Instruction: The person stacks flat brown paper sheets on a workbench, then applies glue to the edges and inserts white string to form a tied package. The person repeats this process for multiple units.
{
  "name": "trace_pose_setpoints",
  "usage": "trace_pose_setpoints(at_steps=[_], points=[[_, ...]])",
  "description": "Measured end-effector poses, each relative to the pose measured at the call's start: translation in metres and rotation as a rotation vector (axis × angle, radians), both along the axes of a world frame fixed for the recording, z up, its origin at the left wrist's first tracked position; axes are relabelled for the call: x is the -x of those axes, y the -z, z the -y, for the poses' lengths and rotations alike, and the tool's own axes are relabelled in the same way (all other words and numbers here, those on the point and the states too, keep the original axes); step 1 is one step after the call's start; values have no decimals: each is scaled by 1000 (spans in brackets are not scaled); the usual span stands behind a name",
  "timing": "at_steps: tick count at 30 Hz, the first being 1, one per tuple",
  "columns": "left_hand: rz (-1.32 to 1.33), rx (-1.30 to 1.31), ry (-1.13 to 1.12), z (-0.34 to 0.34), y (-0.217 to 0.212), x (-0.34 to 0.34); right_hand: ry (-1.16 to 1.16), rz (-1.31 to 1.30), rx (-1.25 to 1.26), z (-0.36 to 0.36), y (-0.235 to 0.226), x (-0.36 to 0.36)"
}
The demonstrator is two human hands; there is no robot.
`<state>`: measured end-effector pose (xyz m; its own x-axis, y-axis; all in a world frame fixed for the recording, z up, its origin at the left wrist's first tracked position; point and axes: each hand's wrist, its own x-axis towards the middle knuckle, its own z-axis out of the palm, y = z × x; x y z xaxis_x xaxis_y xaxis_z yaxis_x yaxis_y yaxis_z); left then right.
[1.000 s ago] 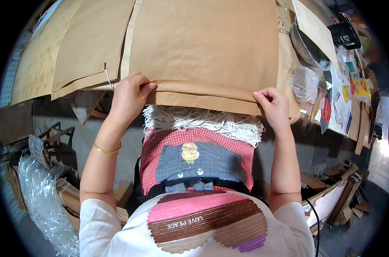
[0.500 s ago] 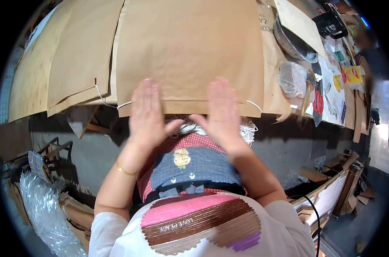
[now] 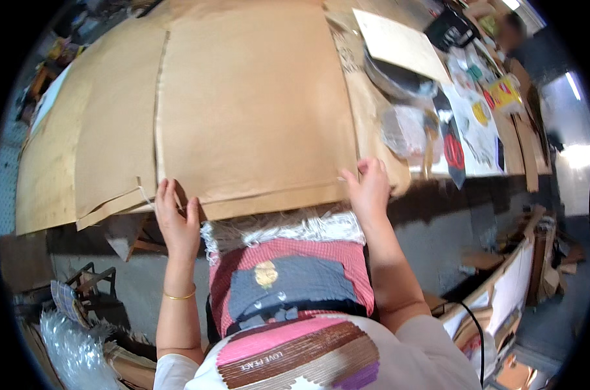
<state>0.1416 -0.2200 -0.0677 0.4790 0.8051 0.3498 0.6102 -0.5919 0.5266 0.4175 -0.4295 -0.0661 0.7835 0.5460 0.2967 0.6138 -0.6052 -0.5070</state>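
Observation:
A large brown paper sheet [image 3: 256, 110] lies before me, with a folded strip [image 3: 275, 198] along its near edge. At its near left corner is my left hand [image 3: 178, 224], thumb and fingers apart, touching the edge. My right hand [image 3: 369, 195] is at the near right corner, its fingers curled around the paper there; the fingertips are partly hidden. A bit of white string [image 3: 144, 195] shows beside the left hand, on another brown sheet [image 3: 116, 123]. A bundle of white strings [image 3: 288, 231] rests across my lap, over a red checked cloth [image 3: 223, 273].
To the right are red-handled scissors [image 3: 453, 153], a clear plastic bag [image 3: 402, 133], a basin [image 3: 399, 78] under a pale board [image 3: 399, 42], and a yellow package [image 3: 503, 94]. A person [image 3: 512, 32] is at the far right. Clear plastic [image 3: 70, 341] lies at the lower left.
Both hands have moved from the folded strip outward to the sheet's two near corners. My right hand has curled its fingers. The view has shifted and turned, so the table sits lower left.

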Motion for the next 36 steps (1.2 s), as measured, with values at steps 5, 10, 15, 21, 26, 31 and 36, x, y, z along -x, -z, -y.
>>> trace_pose_setpoints(at_steps=[5, 10, 15, 21, 26, 31, 36], points=[[316, 368, -199, -20, -9, 19, -84, -790, -631, 14, -11, 13], [344, 428, -23, -20, -19, 52, -187, -816, -361, 12, -9, 4], [353, -143, -227, -76, -26, 118, -485, -561, -261, -84, -20, 65], [264, -259, -455, -199, -53, 220, -600, -781, -238, -235, -6, 152], [158, -168, -528, -282, -30, 273, -509, -652, 37, -309, -15, 197], [-278, -99, -861, -274, -7, 246, -832, -686, 170, -255, -22, 206], [-173, -428, -409, -193, -11, 183, -1236, -649, 80, -92, -73, 101]])
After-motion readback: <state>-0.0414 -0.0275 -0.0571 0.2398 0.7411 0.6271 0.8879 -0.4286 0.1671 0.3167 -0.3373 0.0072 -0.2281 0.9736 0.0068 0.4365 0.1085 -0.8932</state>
